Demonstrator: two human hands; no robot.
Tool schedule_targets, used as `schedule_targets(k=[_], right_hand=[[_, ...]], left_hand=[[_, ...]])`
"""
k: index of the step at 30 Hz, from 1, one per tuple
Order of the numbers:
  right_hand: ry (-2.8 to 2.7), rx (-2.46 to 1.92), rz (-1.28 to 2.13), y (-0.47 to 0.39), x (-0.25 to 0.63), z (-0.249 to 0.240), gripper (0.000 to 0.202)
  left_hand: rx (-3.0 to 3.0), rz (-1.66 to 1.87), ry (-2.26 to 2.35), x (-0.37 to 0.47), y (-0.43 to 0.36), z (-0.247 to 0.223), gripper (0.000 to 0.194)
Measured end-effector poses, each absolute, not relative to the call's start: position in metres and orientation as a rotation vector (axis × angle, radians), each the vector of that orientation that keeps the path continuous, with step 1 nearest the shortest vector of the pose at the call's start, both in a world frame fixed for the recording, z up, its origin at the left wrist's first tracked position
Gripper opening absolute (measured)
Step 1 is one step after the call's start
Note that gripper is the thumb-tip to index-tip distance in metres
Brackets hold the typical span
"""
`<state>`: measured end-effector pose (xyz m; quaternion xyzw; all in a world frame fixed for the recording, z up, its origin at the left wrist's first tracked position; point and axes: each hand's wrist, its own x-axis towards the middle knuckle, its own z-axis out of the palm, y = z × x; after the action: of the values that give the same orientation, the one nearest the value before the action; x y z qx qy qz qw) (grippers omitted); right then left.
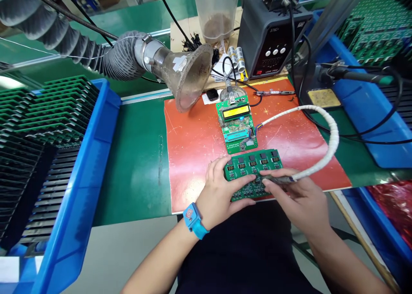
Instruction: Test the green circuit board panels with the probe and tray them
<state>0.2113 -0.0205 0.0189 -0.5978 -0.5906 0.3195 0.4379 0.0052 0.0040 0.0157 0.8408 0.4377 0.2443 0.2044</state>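
Item: green printed circuit board with five small displays (253, 174), near edge of the orange mat (193, 139); my left hand (222, 191) pins its left end, fingers curled over it. My right hand (298, 199) is closed round a probe on a white spiral-wrapped cable (331, 135); risk: the cable's pull may drag the tip off its pads; a loose left hold lets the board skid.

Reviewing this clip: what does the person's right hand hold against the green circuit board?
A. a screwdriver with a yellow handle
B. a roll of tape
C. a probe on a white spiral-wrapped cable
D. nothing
C: the right hand grips a probe whose white spiral-wrapped cable loops away, tip on the green circuit board that the left hand steadies.
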Motion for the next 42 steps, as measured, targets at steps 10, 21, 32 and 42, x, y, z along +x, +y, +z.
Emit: schedule_targets(k=[10,21,32,42], right_hand=[[-1.449,-1.478,0.802,-0.021,0.211,0.020,0.013],[-1.434,-1.471,0.831,-0.022,0.213,0.020,0.013],[-1.418,-1.452,0.859,-0.021,0.211,0.017,0.013],[-1.409,-1.470,0.840,-0.021,0.210,0.019,0.015]], left_hand=[[2.370,0.732,1.201,0.004,0.006,0.011,0.049],[2.421,0.692,1.216,0.004,0.004,0.011,0.053],[2.371,0.822,1.166,-0.005,0.010,-0.001,0.112],[2.379,0.832,1.115,-0.013,0.011,-0.005,0.100]])
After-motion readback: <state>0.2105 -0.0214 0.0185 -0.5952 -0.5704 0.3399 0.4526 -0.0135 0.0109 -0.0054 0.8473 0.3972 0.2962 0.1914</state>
